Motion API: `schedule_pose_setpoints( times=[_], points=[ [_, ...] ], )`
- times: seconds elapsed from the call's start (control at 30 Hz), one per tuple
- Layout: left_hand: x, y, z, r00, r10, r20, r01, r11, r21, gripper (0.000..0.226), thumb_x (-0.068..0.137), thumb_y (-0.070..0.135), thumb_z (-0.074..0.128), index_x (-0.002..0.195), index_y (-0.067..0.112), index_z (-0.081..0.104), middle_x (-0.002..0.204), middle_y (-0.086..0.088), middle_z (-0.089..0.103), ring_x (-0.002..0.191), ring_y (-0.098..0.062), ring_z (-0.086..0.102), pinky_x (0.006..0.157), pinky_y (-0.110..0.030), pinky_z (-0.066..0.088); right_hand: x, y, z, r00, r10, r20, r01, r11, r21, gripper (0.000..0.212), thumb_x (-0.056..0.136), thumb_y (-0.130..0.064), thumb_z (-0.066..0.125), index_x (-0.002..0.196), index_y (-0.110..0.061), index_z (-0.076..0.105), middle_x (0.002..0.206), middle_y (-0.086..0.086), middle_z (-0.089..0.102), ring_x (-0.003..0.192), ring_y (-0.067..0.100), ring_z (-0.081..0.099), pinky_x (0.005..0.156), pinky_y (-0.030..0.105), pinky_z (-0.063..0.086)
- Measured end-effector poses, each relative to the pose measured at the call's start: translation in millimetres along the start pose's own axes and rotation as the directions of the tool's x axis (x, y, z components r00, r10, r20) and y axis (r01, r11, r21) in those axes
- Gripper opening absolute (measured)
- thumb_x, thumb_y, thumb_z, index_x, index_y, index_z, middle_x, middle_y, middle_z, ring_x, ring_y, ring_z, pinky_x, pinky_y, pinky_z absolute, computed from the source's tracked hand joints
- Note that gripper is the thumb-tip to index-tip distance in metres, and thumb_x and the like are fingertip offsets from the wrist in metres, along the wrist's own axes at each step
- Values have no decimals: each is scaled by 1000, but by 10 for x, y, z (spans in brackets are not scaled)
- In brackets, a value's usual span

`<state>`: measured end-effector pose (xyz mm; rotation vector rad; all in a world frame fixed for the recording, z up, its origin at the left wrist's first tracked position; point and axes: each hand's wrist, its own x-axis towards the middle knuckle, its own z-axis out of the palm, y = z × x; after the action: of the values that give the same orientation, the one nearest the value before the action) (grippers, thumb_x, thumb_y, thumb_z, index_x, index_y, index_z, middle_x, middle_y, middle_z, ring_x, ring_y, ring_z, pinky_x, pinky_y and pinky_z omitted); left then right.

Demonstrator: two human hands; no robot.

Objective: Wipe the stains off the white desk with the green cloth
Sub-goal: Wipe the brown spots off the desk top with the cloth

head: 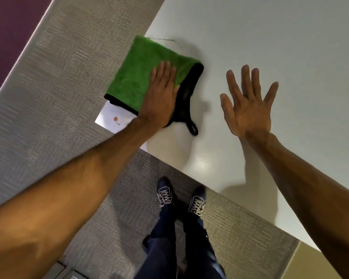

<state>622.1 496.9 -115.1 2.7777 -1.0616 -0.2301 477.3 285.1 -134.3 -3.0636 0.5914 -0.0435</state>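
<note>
The white desk (270,47) filled the right side. The cloth (141,73) lay near its corner — the left hand (159,99) pressed it flat, fingers straight. The right hand (248,105) was spread wide beside it, holding nothing. A small orange stain (115,118) showed just beside the cloth.

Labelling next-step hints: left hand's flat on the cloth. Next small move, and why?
Probably slide the green cloth under the left hand toward the near corner of the white desk, over the orange stain: it sits uncovered just past the cloth's black edge. The right hand is spread open, apart from the cloth.
</note>
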Motion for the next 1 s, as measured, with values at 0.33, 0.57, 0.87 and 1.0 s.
schedule_pose_setpoints(
  times=[0.33,0.57,0.87,1.0],
  points=[
    [-126,301,81,999,-51,-2,51,997,50,58,108,31,14,153,-5,19,161,-27,17,152,-39,11,124,-52,12,10,18,17,1000,3,17,-3,1000,-10,63,111,-55,14,168,-29,2,177,9,2,164,31,4,124,73,10],
    [542,391,38,983,-183,-8,183,980,81,57,109,31,12,156,-1,10,164,-24,10,153,-37,6,125,-52,8,7,8,15,1000,5,19,-5,1000,10,63,110,-55,14,168,-29,5,177,8,3,164,30,4,125,72,9],
    [-366,341,205,997,83,4,-83,990,112,57,108,39,9,157,9,14,166,-13,15,154,-28,9,124,-49,14,7,-10,-41,999,12,50,-13,1000,22,64,109,-57,6,168,-31,3,177,7,2,164,29,2,124,72,10],
    [-218,327,218,997,66,-46,-60,991,123,57,108,41,8,158,13,13,166,-11,12,154,-28,8,124,-52,16,28,11,-24,998,7,60,-11,998,61,67,107,-59,0,168,-32,2,177,5,0,164,28,0,124,72,7]
  ],
)
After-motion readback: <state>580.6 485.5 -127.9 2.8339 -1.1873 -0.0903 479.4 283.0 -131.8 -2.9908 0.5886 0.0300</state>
